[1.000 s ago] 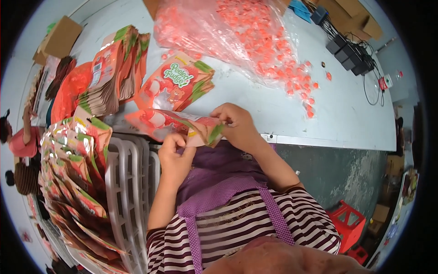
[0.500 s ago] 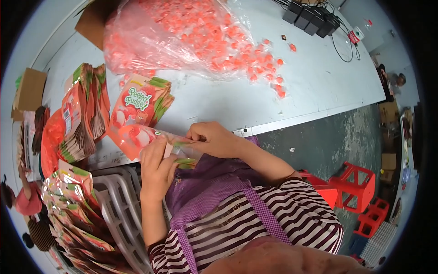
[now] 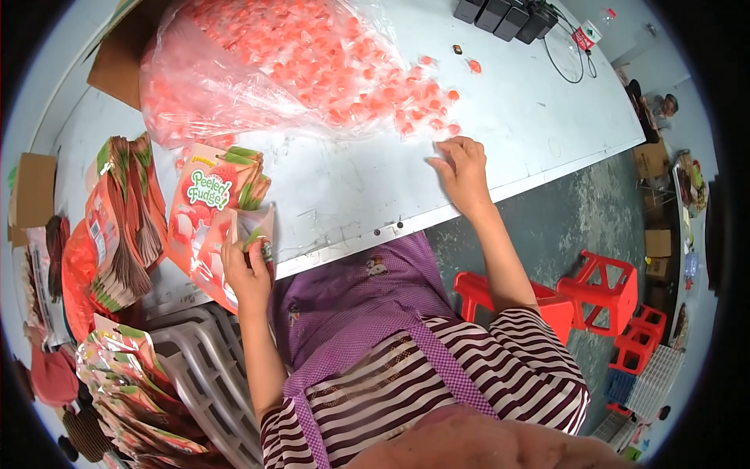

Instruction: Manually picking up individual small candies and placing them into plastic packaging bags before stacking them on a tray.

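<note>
Gripped by the left hand (image 3: 247, 275), near left, is a pouch (image 3: 209, 262); the right hand (image 3: 464, 177) is unclenched, empty, beside the far sweets (image 3: 418, 108); picking is judged in hand, a pinch called for

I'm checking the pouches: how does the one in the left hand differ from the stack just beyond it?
The left hand grips the held pouch; the pouch stack lies on the table. The held pouch's mouth seems open, while the pouch stack looks flat. Both show red and green.
</note>
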`<state>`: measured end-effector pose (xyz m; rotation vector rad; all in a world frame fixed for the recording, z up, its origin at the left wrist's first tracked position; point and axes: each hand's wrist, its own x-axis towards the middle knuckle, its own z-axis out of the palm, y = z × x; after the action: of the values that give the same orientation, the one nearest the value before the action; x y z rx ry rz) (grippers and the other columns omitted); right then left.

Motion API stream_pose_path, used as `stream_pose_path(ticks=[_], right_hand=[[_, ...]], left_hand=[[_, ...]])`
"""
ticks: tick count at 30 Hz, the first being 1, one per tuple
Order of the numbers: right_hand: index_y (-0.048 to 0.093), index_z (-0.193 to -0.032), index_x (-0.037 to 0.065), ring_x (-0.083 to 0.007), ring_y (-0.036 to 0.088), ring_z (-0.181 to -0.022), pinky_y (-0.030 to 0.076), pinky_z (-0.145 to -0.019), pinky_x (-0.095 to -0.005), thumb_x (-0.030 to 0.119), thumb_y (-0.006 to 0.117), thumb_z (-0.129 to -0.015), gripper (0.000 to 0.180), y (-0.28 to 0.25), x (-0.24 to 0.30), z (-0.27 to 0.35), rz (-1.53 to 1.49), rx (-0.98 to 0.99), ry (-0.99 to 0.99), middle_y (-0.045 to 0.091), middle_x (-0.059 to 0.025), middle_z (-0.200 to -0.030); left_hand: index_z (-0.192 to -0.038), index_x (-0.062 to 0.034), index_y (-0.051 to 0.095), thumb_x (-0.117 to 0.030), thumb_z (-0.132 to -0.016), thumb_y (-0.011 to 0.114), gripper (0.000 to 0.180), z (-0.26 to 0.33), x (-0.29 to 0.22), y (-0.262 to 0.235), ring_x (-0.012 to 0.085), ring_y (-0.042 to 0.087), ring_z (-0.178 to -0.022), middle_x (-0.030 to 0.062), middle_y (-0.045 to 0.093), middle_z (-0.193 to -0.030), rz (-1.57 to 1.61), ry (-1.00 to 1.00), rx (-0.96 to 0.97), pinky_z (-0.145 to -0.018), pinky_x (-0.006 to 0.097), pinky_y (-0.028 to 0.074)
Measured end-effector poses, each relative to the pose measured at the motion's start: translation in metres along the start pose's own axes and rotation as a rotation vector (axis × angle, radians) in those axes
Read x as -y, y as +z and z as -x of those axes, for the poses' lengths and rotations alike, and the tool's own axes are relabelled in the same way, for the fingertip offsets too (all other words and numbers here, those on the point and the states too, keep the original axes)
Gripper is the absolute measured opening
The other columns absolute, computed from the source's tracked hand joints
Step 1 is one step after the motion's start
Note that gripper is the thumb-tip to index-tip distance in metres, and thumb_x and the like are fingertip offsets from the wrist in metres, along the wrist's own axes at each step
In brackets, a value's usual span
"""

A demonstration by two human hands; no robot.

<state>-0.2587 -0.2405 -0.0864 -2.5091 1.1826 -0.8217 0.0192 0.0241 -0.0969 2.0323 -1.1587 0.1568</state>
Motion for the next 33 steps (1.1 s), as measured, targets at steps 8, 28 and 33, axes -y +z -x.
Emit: stream_pose_path(ticks=[8, 28, 33], right_hand=[[0.058, -0.108, 0.007, -0.0315, 0.044, -0.105, 0.032, -0.091, -0.0403, 0.021, 0.07, -0.074, 0.039, 0.002, -0.006, -0.024, 0.156, -0.091, -0.147, 0.052, -0.0129, -0.114], [0.052, -0.114, 0.005, -0.0346, 0.042, -0.11, 0.034, -0.093, -0.0406, 0.01, 0.067, -0.073, 0.044, 0.048, 0.041, -0.035, -0.192, -0.185, -0.088, 0.049, -0.0171, -0.117], [0.058, -0.109, 0.006, -0.0318, 0.044, -0.109, 0.038, -0.089, -0.0393, 0.011, 0.066, -0.075, 0.036, 0.028, 0.013, -0.046, -0.056, -0.037, 0.054, 0.052, -0.0157, -0.119]], left_hand=[[-0.085, 0.0003, 0.057, -0.011, -0.087, 0.053, 0.012, -0.003, 0.0, -0.001, 0.0289, 0.054, -0.078, 0.014, 0.055, -0.082, -0.034, 0.043, 0.016, -0.071, 0.036, 0.042], [-0.086, 0.0019, 0.053, -0.012, -0.087, 0.054, 0.014, -0.004, 0.0, -0.001, 0.0327, 0.051, -0.079, 0.0174, 0.051, -0.081, -0.044, 0.003, 0.065, -0.073, 0.038, 0.041], [-0.087, 0.0022, 0.052, -0.012, -0.086, 0.054, 0.014, -0.007, -0.001, -0.002, 0.0331, 0.05, -0.08, 0.0175, 0.051, -0.081, -0.08, 0.039, 0.051, -0.073, 0.038, 0.041]])
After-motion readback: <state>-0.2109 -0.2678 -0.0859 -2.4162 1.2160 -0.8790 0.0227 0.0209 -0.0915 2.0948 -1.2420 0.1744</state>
